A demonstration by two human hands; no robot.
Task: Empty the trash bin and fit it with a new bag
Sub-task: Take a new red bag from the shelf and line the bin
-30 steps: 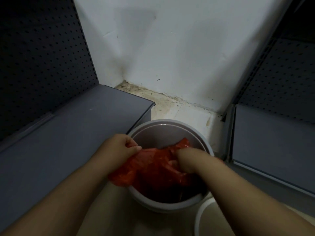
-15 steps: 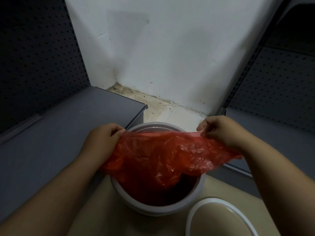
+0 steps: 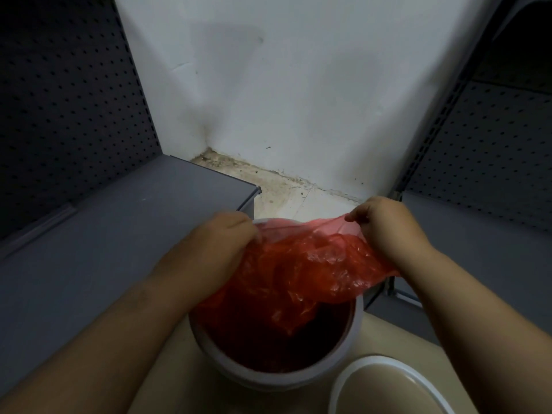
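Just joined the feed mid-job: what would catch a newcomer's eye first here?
The red bag, stretched between the left hand and right hand over the white bin at centre. Next, a white ring on the floor at lower right, and grimy floor along the white wall behind.

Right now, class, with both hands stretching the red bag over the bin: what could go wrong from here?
1. The red bag is thin and pulled taut between the left hand and right hand; it might tear.
2. Most of the bin rim is uncovered; the bag could slip inside.
3. The white ring lies close by and could get kicked.
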